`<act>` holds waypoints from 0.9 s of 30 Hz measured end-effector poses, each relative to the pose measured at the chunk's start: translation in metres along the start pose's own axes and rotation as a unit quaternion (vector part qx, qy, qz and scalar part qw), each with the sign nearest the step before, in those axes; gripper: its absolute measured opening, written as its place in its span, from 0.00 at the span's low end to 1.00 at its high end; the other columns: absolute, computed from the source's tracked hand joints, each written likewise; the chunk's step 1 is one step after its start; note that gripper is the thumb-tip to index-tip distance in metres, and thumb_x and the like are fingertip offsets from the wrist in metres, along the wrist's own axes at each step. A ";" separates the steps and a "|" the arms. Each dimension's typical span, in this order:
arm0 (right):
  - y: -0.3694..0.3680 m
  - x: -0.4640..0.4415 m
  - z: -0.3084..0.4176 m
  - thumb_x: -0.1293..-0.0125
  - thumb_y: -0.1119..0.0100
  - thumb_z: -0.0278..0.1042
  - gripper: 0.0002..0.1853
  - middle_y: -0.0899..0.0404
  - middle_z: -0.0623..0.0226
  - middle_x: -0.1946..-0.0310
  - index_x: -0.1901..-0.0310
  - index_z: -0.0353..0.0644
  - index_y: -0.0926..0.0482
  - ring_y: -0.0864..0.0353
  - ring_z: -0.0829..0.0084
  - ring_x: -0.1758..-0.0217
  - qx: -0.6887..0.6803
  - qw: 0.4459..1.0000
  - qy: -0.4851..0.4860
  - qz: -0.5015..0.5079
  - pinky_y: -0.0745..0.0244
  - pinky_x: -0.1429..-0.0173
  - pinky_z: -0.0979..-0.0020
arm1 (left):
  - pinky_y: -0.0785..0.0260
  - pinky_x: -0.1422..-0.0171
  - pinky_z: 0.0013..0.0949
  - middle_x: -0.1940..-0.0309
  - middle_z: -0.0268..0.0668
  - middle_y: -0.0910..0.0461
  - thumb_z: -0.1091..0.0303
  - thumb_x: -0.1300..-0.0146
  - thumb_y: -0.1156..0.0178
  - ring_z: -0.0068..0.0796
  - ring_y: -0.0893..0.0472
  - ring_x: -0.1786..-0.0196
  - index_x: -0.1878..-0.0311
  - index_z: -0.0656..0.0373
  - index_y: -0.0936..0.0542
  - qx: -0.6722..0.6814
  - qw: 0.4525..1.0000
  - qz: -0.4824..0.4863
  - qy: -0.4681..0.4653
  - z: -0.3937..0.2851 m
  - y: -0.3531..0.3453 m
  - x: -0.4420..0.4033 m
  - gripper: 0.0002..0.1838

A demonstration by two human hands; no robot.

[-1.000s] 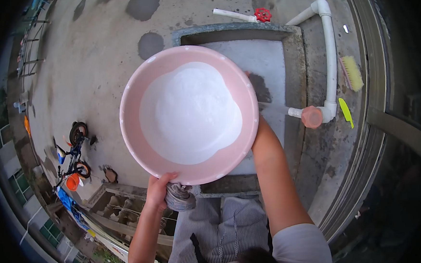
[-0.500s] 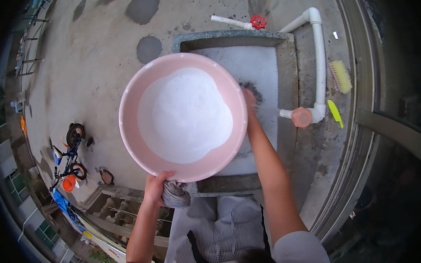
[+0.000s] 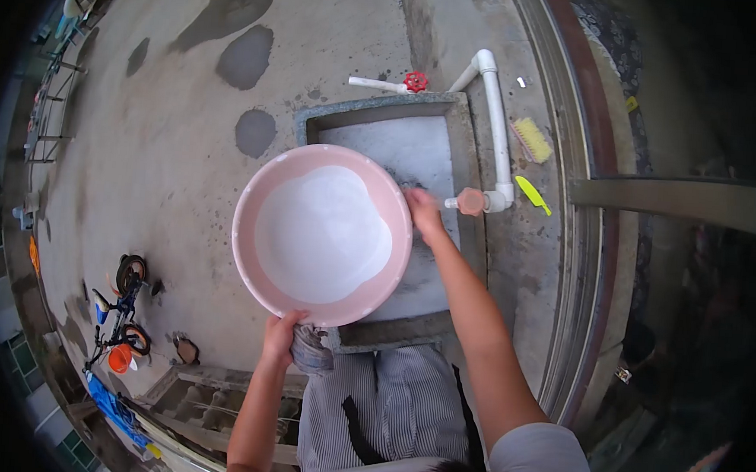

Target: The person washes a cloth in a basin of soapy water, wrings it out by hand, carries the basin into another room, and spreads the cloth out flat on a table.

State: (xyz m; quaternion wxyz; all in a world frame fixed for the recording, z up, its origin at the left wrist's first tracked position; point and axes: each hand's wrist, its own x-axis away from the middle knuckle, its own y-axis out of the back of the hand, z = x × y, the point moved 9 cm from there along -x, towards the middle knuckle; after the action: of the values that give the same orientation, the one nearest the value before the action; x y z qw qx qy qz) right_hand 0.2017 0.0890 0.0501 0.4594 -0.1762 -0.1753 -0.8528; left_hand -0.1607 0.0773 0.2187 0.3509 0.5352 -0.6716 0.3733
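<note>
A pink basin [image 3: 252, 265] with white dots on its rim and a whitish inside sits over the left side of a concrete sink [image 3: 476, 181]. My left hand [image 3: 281, 336] grips the basin's near rim, thumb on top, beside a bunched grey cloth [image 3: 312, 350]. At the basin's right edge is my right hand [image 3: 423, 213], near the pink-handled tap [image 3: 470, 201]; its fingers are blurred and partly hidden. Whitish, foamy-looking stuff lies in the sink.
White pipe [image 3: 499, 127] runs along the sink's right side. A brush [image 3: 531, 140] and a yellow-green knife-shaped tool [image 3: 533, 195] lie right of it. A red valve [image 3: 416, 82] stands beyond the sink. At left are a small bike [image 3: 123, 307] and an orange bucket [image 3: 120, 358].
The view has shifted, so the sink, tap and brush appear lower and further left. My right hand has come out from behind the basin to its right edge. My left hand keeps its hold.
</note>
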 end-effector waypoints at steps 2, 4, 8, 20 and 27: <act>0.016 0.041 0.018 0.35 0.48 0.49 0.17 0.21 0.71 0.73 0.60 0.41 0.22 0.23 0.79 0.71 -0.028 0.998 -0.033 -0.037 0.32 0.68 0.74 | 0.24 0.57 0.36 0.61 0.47 0.22 0.75 0.47 0.45 0.37 0.20 0.61 0.53 0.75 0.29 -0.005 1.000 0.012 -0.001 0.007 -0.008 -0.004 0.18; 0.027 0.085 0.018 0.37 0.45 0.48 0.19 0.21 0.68 0.64 0.54 0.41 0.25 0.21 0.75 0.64 -0.190 0.966 -0.175 -0.015 0.28 0.64 0.71 | 0.25 0.56 0.36 0.61 0.47 0.21 0.75 0.48 0.44 0.36 0.19 0.61 0.53 0.75 0.28 -0.012 1.000 0.015 0.000 0.013 -0.016 -0.007 0.18; 0.034 0.170 0.017 0.41 0.40 0.41 0.25 0.25 0.58 0.53 0.45 0.39 0.33 0.20 0.63 0.56 -0.300 0.918 -0.257 0.023 0.21 0.57 0.61 | 0.26 0.55 0.35 0.61 0.47 0.21 0.75 0.48 0.44 0.36 0.20 0.62 0.54 0.75 0.27 -0.037 0.999 0.031 0.005 0.026 -0.045 -0.021 0.18; 0.052 0.229 -0.032 0.49 0.44 0.23 0.17 0.22 0.54 0.61 0.55 0.32 0.29 0.19 0.58 0.60 -0.332 0.891 -0.309 -0.025 0.20 0.56 0.58 | 0.30 0.50 0.33 0.57 0.44 0.20 0.69 0.46 0.43 0.34 0.21 0.56 0.50 0.72 0.26 -0.144 0.985 0.091 -0.002 0.055 -0.088 -0.058 0.21; 0.050 0.237 -0.027 0.48 0.44 0.24 0.18 0.22 0.51 0.59 0.53 0.31 0.29 0.19 0.58 0.59 -0.362 0.879 -0.305 -0.052 0.21 0.54 0.58 | 0.30 0.52 0.32 0.59 0.44 0.20 0.68 0.45 0.43 0.33 0.20 0.58 0.53 0.72 0.24 -0.222 0.971 0.085 0.004 0.032 -0.098 -0.055 0.19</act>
State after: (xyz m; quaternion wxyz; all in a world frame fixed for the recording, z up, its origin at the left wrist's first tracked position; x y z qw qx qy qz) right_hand 0.1181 -0.1203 0.1428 0.2420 -0.5725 0.0054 -0.7833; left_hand -0.0572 0.0597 0.1678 0.4306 0.3833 -0.7794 0.2453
